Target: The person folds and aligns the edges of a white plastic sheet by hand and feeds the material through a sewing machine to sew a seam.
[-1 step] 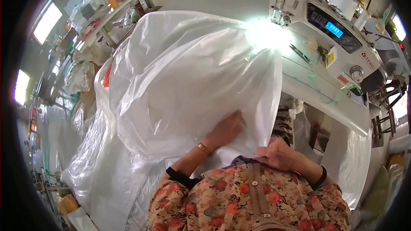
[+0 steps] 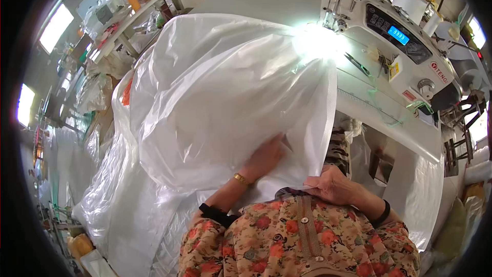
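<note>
1. Head view: I see the white sheet point(image 2: 215, 97) under the left hand point(image 2: 265, 158), whose grip I cannot tell.
2. Right hand point(image 2: 332, 183) pinches the sheet's near edge.
3. Ahead-right of both, I see a sewing machine point(image 2: 410, 48).

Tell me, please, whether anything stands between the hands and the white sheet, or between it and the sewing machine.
Nothing visible does: the left hand lies against the white sheet, and the right hand grips its near edge. Glare hides where the sheet nears the sewing machine.
</note>
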A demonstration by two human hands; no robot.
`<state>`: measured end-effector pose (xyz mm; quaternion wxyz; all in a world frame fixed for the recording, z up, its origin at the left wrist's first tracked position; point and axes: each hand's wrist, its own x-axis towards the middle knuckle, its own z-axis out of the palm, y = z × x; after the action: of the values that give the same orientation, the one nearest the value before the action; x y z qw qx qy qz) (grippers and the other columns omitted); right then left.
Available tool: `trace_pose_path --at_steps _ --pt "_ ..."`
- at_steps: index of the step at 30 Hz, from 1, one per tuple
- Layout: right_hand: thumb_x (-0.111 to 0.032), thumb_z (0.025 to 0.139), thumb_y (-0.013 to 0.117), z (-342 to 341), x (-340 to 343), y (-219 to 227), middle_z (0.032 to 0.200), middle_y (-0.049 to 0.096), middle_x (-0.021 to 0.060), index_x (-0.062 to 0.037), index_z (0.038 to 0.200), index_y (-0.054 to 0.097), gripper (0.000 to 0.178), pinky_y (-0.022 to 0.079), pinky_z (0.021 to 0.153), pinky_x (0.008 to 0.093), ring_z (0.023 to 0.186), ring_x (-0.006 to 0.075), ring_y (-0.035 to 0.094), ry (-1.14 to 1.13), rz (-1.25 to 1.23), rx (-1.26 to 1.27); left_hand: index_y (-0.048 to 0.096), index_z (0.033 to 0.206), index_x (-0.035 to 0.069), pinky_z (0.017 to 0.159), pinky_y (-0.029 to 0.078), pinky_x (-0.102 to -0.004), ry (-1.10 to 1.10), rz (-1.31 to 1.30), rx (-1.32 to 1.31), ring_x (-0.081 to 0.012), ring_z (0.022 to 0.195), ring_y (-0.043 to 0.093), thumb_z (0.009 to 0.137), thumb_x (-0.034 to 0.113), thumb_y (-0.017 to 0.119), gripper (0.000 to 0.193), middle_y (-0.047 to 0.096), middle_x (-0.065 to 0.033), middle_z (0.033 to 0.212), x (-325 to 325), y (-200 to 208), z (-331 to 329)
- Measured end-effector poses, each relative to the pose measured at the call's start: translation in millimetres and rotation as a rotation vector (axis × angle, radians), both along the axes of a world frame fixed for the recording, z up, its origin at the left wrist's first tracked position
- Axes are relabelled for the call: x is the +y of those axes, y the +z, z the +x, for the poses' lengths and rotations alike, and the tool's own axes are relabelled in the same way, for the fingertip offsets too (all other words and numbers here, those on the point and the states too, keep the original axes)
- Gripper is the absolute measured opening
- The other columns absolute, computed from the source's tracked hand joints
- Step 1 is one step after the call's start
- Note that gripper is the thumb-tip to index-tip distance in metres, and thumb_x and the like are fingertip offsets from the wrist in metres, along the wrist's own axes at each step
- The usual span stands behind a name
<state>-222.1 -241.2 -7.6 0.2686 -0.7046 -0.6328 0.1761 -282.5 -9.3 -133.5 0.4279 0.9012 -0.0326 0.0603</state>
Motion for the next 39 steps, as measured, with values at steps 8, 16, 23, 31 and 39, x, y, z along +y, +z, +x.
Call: trace_pose_path --at_steps 8,16,23,31,39 --pt "-0.007 0.078 0.066 2.6 -7.6 9.3 0.075 0.062 0.0143 -0.0078 0.092 0.062 0.015 0.049 0.062 0.0415 0.072 0.0370 0.061 -0.123 0.097 0.220 0.043 0.134 -0.006 0.089 0.046 -0.0442 0.872 0.532 -0.450 -0.0390 0.104 0.059 0.087 0.017 0.067 0.057 0.060 -0.0241 0.118 88.4 71.2 -37.3" --pt "-0.009 0.080 0.065 5.7 -10.9 2.0 0.075 0.063 0.0144 -0.0081 0.094 0.063 0.014 0.049 0.063 0.0425 0.072 0.0371 0.062 -0.113 0.039 0.168 0.058 0.121 -0.002 0.097 0.042 -0.0401 0.771 0.434 -0.469 -0.0352 0.114 0.056 0.086 0.016 0.067 0.040 0.060 -0.0205 0.121 55.8 151.6 -46.2" --pt "-0.012 0.080 0.067 10.8 -13.3 13.3 0.086 0.066 0.0145 -0.0074 0.094 0.063 0.015 0.050 0.069 0.0422 0.079 0.0364 0.063 -0.092 -0.055 0.234 0.055 0.126 0.007 0.085 0.049 -0.0403 0.712 0.776 0.109 -0.0308 0.103 0.061 0.086 0.016 0.063 0.042 0.063 -0.0102 0.116 103.2 106.8 -96.5" --pt "-0.011 0.078 0.068 8.0 -4.6 11.7 0.091 0.067 0.0133 -0.0073 0.096 0.064 0.019 0.050 0.078 0.0415 0.086 0.0355 0.063 -0.085 -0.073 0.266 0.051 0.129 0.004 0.090 0.047 -0.0410 0.344 0.876 0.234 -0.0298 0.112 0.058 0.078 0.008 0.065 0.054 0.060 -0.0138 0.123 114.8 153.2 -130.3" --pt "-0.009 0.078 0.068 6.6 3.7 16.6 0.093 0.067 0.0126 -0.0081 0.098 0.064 0.021 0.049 0.080 0.0407 0.089 0.0342 0.064 -0.051 -0.019 0.223 0.060 0.101 0.001 0.076 0.050 -0.0339 0.165 0.159 -0.203 -0.0247 0.085 0.064 0.087 0.008 0.061 0.016 0.065 -0.0109 0.097 22.4 110.7 -48.4"
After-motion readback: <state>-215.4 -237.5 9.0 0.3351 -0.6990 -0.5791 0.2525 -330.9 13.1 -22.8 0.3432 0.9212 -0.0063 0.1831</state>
